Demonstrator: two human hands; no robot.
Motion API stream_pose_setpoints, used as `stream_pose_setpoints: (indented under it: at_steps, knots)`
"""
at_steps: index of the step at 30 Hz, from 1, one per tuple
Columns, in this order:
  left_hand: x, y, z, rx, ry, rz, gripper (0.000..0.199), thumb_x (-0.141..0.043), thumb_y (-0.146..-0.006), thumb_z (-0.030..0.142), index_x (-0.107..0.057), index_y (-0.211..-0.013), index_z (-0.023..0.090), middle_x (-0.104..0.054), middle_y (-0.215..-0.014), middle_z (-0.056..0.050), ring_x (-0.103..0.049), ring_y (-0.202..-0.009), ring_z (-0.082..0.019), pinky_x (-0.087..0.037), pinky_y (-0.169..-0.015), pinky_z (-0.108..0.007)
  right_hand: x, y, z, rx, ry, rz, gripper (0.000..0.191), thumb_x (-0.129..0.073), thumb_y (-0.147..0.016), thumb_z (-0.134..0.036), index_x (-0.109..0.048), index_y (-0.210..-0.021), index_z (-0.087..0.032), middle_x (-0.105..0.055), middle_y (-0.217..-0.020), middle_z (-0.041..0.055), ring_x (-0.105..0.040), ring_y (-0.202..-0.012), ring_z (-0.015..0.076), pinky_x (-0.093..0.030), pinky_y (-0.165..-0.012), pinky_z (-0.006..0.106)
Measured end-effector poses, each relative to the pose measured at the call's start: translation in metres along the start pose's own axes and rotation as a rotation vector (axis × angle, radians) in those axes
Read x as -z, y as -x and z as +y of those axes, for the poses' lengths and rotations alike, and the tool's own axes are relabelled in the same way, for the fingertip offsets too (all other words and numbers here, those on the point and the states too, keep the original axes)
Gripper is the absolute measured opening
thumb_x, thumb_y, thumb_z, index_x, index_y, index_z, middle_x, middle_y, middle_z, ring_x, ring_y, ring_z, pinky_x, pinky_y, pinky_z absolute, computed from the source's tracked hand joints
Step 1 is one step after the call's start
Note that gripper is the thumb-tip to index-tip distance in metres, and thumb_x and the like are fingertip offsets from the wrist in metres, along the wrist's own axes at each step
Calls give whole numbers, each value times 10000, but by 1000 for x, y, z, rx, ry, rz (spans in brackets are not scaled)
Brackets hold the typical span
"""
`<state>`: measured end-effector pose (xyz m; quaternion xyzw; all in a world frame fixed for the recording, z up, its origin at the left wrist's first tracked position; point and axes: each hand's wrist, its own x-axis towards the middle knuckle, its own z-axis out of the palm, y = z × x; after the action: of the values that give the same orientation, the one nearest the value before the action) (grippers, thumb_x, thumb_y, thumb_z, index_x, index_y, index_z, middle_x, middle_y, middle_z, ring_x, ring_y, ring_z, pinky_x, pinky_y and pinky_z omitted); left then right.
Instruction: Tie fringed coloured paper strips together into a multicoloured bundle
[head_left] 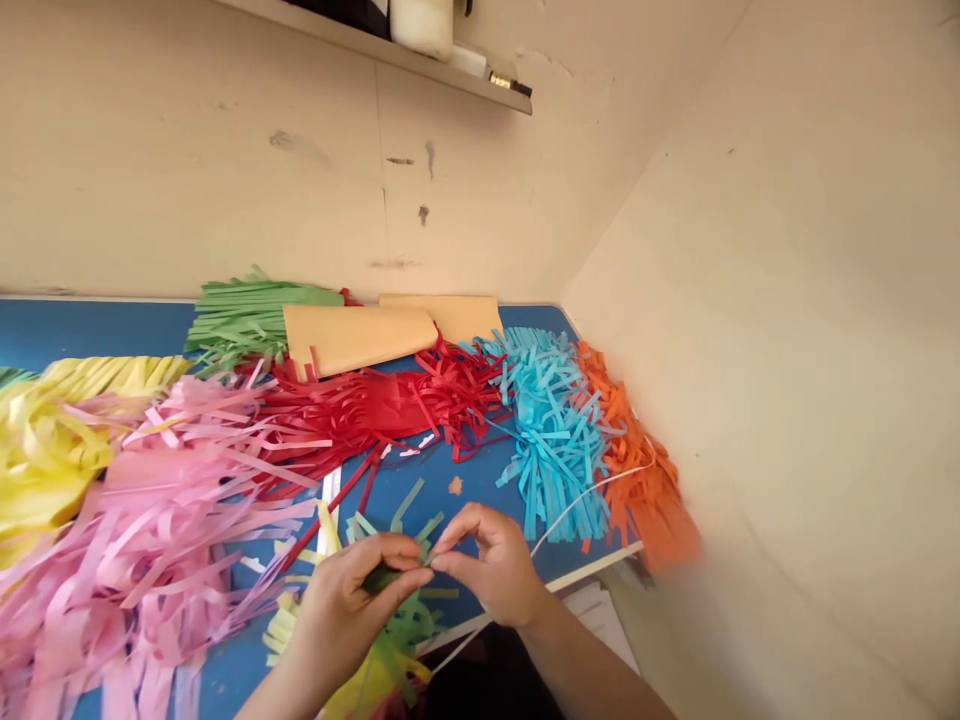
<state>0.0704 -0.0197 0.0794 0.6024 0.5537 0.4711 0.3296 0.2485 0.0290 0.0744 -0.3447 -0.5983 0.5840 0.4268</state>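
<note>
Near the front edge of the blue table (469,497), my left hand (360,590) pinches a piece of green fringed paper (412,622). Close beside it, my right hand (491,562) has thumb and forefinger pressed together at the same green strip, the fingertips of both hands almost touching. Green and yellow paper strips (281,625) hang and spread below and behind my left hand. A white string (581,493) runs from the orange fringe past my right wrist towards my lap.
Pink (172,490), yellow (45,465), red (390,400), blue (551,420), orange (637,480) and green (247,315) fringed paper lies around the table. Folded tan paper (360,335) rests at the back. A shelf (337,35) holding containers is on the wall.
</note>
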Motion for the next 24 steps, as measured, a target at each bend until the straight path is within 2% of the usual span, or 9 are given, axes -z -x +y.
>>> stream_pose_setpoints:
  at_steps: [2,4,7,9,11,13,16,20,24]
  knots:
    - [1,-4,2,-106,-44,-38,97,-773,-765,335,-726,-821,271,-747,-680,55,-706,-589,-102,-540,-574,-135,2,1,-3,39,42,11,107,-799,-740,-188,-696,-762,-207,-702,-728,-15,-649,-680,124,-501,-693,220]
    - [2,-8,4,-180,-71,-107,82,-756,-788,339,-744,-843,279,-747,-707,43,-707,-620,-102,-539,-594,-138,5,2,-4,18,29,-15,109,-814,-730,-199,-711,-762,-211,-705,-705,-19,-653,-661,125,-504,-682,220]
    - [4,-12,7,-196,-83,-225,60,-701,-841,316,-745,-827,278,-730,-710,37,-694,-627,-94,-530,-591,-138,12,2,-4,-95,-50,-70,163,-862,-684,-260,-722,-749,-210,-708,-674,-19,-656,-634,133,-510,-652,224]
    - [3,-11,8,-176,-104,-246,90,-664,-866,296,-733,-814,270,-725,-724,31,-691,-639,-96,-532,-593,-143,16,3,-3,-133,-60,-72,184,-868,-681,-299,-715,-720,-205,-705,-672,-12,-653,-631,139,-509,-638,231]
    - [-1,-9,10,-174,-148,-206,114,-639,-876,302,-716,-806,256,-734,-772,9,-704,-686,-116,-548,-618,-167,20,5,-5,-85,20,-22,174,-845,-717,-310,-708,-710,-203,-705,-694,-1,-652,-654,145,-507,-649,241]
    - [-6,-7,12,-195,-209,-116,111,-628,-878,320,-703,-843,245,-748,-831,-15,-719,-745,-141,-569,-661,-197,22,8,-7,12,129,35,137,-811,-766,-296,-709,-739,-208,-710,-727,7,-656,-686,150,-507,-677,251]
    - [-16,-5,18,-288,-251,0,91,-632,-879,294,-680,-935,242,-753,-848,-15,-724,-769,-141,-578,-696,-203,24,11,-12,133,227,56,67,-762,-823,-260,-711,-808,-219,-722,-784,14,-667,-732,154,-513,-719,262]
    - [-24,-8,25,-408,-233,7,70,-600,-898,201,-660,-893,238,-728,-764,12,-705,-703,-105,-559,-662,-162,26,16,-15,213,259,61,38,-734,-851,-223,-702,-831,-220,-726,-789,20,-677,-735,157,-524,-718,267]
    - [-22,-7,27,-397,-267,2,65,-618,-883,175,-652,-892,229,-712,-743,13,-693,-686,-103,-555,-651,-164,27,20,-16,227,252,89,48,-722,-858,-189,-691,-847,-224,-735,-809,27,-694,-771,166,-537,-751,281]
